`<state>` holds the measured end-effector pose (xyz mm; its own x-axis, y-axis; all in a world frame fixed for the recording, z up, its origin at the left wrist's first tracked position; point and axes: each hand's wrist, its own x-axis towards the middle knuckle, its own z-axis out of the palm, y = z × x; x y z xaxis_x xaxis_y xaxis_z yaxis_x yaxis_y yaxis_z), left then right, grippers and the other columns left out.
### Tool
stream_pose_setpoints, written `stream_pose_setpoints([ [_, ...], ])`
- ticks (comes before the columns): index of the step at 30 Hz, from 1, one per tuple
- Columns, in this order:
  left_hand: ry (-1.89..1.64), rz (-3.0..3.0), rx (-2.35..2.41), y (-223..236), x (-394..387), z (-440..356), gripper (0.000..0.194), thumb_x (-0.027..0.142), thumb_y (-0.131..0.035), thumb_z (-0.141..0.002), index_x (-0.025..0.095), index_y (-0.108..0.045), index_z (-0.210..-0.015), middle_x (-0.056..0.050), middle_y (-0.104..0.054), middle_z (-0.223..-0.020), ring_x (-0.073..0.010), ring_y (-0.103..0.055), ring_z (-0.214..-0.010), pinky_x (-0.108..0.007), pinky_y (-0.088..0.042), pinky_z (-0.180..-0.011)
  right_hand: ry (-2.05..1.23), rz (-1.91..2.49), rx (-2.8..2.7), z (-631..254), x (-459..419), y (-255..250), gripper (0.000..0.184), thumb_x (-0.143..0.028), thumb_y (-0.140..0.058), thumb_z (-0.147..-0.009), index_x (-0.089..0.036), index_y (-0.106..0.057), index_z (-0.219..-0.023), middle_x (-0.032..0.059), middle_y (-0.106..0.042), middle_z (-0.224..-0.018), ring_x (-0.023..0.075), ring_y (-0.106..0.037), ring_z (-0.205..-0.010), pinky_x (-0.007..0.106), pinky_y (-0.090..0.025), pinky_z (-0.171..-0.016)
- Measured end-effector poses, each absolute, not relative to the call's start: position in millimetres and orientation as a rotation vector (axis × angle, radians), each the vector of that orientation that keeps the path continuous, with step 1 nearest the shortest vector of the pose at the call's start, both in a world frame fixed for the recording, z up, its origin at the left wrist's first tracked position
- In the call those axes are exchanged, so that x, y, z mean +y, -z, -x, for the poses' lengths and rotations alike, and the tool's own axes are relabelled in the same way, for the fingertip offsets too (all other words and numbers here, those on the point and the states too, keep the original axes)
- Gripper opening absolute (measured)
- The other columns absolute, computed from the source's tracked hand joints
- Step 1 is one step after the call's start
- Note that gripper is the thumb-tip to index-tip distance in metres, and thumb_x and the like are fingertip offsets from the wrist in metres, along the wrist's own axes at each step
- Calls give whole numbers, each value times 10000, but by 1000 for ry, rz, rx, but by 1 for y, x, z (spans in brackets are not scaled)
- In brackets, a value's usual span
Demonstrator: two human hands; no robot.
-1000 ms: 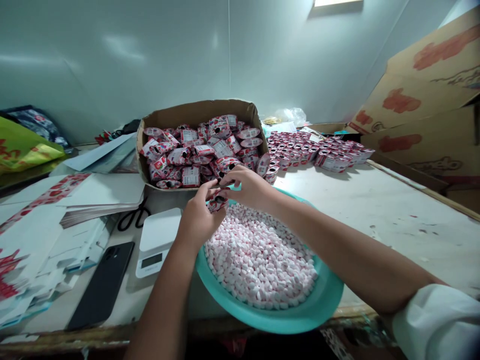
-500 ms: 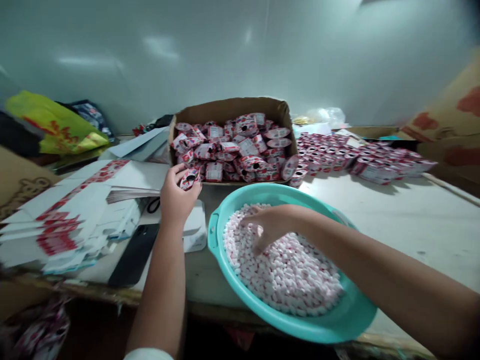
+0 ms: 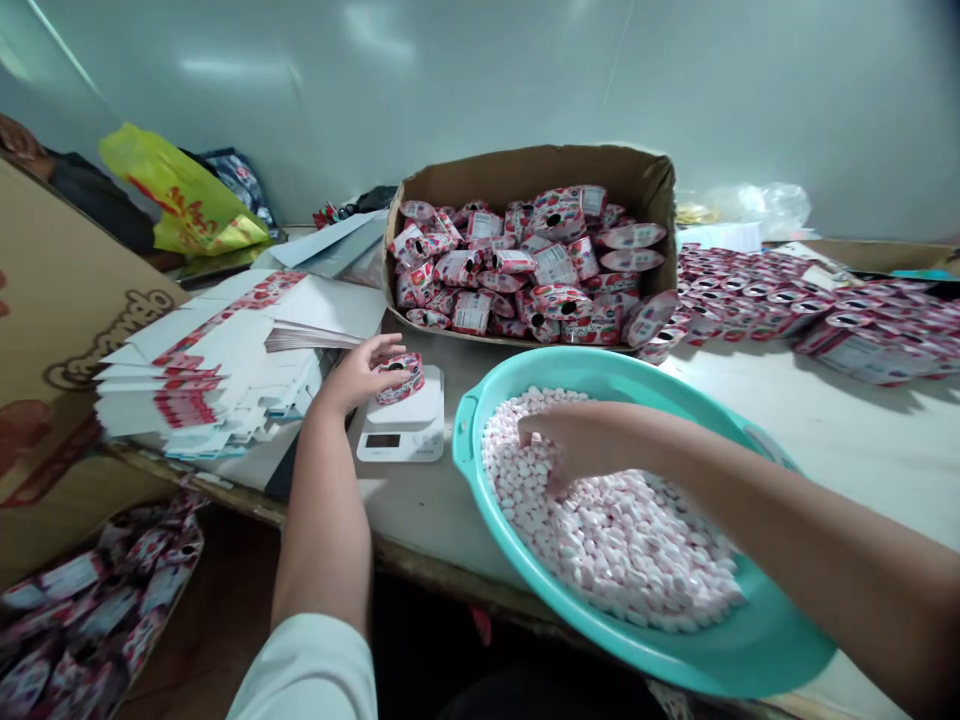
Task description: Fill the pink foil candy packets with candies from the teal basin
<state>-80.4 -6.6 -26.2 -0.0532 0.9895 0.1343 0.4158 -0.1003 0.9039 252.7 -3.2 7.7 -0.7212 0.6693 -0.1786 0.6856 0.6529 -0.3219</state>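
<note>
On the left, my left hand (image 3: 364,372) is closed loosely about a small red-and-white printed box (image 3: 401,380), thumb in front and fingers behind. That box is at the platform of a white digital scale (image 3: 426,400); whether its full weight rests there I cannot tell. My right hand (image 3: 559,445) reaches into a turquoise basin (image 3: 469,425) full of pale pink-and-white candies (image 3: 637,550). Its fingers are curled, with the tips sunk among the candies and partly hidden.
Behind the basin stands a cardboard carton (image 3: 532,160) heaped with similar printed boxes. More boxes (image 3: 765,290) stand in rows at right. Flat white cartons (image 3: 232,340) lie at left, near a yellow bag (image 3: 180,200). Another person's hand (image 3: 22,140) shows at far left.
My hands have parted: the left carried the small box leftward to the scale, while the right went down into the candies and its fingers curled. The view has swung left.
</note>
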Motion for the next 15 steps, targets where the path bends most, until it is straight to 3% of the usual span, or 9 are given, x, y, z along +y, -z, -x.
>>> stream_pose_setpoints([
  [5, -1520, -1574, 1567, 21, -6, 76, 553, 528, -651, -821, 140, -604, -1211, -148, -677, -1225, -227, -644, -1132, -353, -492, -1011, 626, -1076, 2712, -256, 4, -23, 201, -77, -734, -706, -227, -731, -841, 37, -701, -776, 170, -588, -644, 296, -363, -549],
  [10, -1678, -1611, 1865, 17, -11, 77, 516, 571, -416, -952, 140, -692, -1019, -99, -734, -947, -207, -690, -924, -311, -507, -907, 704, -1166, 2723, -258, 0, -45, 146, -114, -722, -769, -229, -740, -856, 43, -721, -825, 170, -605, -684, 298, -377, -598],
  [15, -1686, -1688, 2004, 18, -10, 81, 543, 539, -342, -978, 151, -718, -930, -85, -751, -880, -202, -696, -859, -300, -506, -849, 780, -963, 2724, -256, -5, -51, 124, -199, -659, -849, -240, -724, -946, 26, -740, -965, 181, -644, -798, 276, -410, -674],
])
